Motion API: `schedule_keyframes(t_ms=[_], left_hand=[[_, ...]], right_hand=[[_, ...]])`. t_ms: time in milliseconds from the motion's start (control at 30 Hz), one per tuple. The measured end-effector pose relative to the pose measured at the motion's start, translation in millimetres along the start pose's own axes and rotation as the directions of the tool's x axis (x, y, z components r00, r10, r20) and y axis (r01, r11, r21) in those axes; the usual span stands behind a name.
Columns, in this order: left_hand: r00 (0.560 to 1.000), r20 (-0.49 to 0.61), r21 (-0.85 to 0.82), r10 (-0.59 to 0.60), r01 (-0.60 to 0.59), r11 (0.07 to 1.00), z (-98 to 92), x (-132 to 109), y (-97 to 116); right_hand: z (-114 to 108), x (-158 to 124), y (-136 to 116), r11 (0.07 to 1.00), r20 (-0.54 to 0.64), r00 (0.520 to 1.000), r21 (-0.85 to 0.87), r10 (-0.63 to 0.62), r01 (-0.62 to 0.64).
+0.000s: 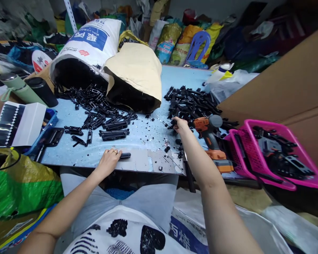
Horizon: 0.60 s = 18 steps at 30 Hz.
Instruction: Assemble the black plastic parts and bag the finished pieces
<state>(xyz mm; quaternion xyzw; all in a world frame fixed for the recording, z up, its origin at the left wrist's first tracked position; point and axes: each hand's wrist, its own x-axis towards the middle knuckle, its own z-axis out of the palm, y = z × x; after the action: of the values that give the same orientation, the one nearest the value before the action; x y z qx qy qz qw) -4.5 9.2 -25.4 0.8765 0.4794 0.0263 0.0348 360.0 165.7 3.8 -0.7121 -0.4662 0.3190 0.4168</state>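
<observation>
At the table's near edge my left hand point(109, 163) is closed on one end of a slim black plastic part point(125, 155), whose rounded other end sticks out to the right over a grey plate point(140, 161). My right hand point(180, 125) reaches across to the near side of a heap of black plastic pieces point(192, 100). Its fingers are drawn together, and what they hold, if anything, is too small to make out. Just right of that hand, partly behind the forearm, is an orange and black cordless drill point(207, 131). Small black bits point(167, 149) lie scattered nearby.
Black parts point(95, 102) spill from a white sack point(95, 38) and a tan paper bag point(137, 67). Pink baskets point(281, 123) stand at the right beside a cardboard sheet point(286, 77). A green bottle point(21, 88) and dark cup point(42, 91) stand left.
</observation>
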Motion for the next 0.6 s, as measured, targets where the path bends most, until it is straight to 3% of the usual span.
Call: schedule_keyframes(t_ms=[100, 167, 233, 267, 333, 400, 500, 600], left_hand=[[0.999, 0.023, -0.097, 0.028, -0.025, 0.995, 4.6, 6.8, 4.7], [0.998, 0.029, -0.171, 0.051, -0.046, 0.984, 7.3, 13.6, 6.4], [0.998, 0.036, -0.23, 0.058, -0.048, 0.972, 9.1, 19.5, 4.6], [0.997, 0.041, -0.253, 0.061, -0.048, 0.966, 9.6, 21.7, 2.8], [0.996, 0.053, -0.287, 0.076, -0.058, 0.956, 9.6, 24.4, -1.0], [0.993, 0.069, -0.3, 0.093, -0.068, 0.952, 8.0, 26.0, -2.8], [0.99, 0.104, -0.289, 0.098, -0.064, 0.955, 3.0, 27.9, 0.1], [0.987, 0.119, -0.266, 0.108, -0.074, 0.961, -3.2, 28.1, 5.7]], right_hand=[[5.0, -51.3, 15.8, 0.997, 0.161, 0.986, 0.048, 0.046, -0.055], [10.3, -89.2, 22.8, 1.0, 0.367, 0.93, 0.013, -0.025, 0.022], [14.2, -124.1, 25.2, 0.961, 0.585, 0.797, -0.1, -0.152, 0.256], [15.8, -138.8, 25.0, 0.893, 0.673, 0.708, -0.161, -0.212, 0.42], [19.5, -161.0, 23.6, 0.662, 0.79, 0.542, -0.245, -0.287, 0.708], [25.2, -173.0, 22.6, 0.427, 0.845, 0.43, -0.278, -0.317, 0.861], [36.2, -177.6, 22.8, 0.238, 0.855, 0.4, -0.335, -0.331, 0.912], [43.9, -177.9, 21.1, 0.19, 0.849, 0.407, -0.362, -0.338, 0.913]])
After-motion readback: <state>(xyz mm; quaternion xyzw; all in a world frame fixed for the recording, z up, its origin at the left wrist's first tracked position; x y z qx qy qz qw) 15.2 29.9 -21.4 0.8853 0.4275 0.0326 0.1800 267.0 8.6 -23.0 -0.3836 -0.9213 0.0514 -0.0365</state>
